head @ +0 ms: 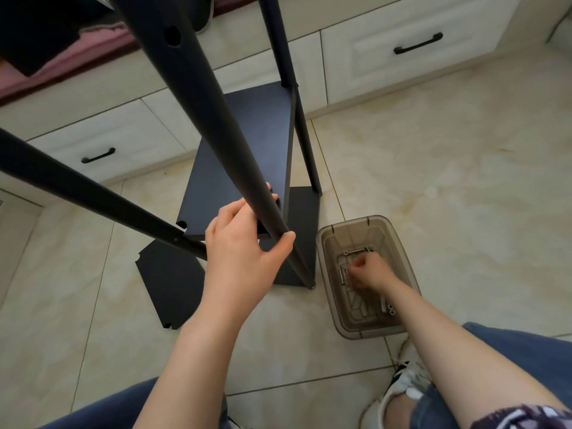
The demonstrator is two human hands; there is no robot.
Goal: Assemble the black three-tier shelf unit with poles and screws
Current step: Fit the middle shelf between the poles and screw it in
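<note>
The black shelf unit stands on the floor with a middle shelf board [247,144] mounted between black poles and a bottom board [301,212] under it. My left hand [244,239] grips the near pole [201,97], fingers and thumb curled round it. My right hand [368,270] reaches into a smoky clear plastic box [328,243] on the floor and its fingers are curled among several silver screws [388,308]; whether it pinches one is hidden. A loose black board [170,283] lies flat on the tiles to the left.
White drawers with black handles [418,44] run along the back. A second pole [77,187] slants in from the left and a third [291,88] stands at the far corner. My knees and a white shoe [405,379] are at the bottom.
</note>
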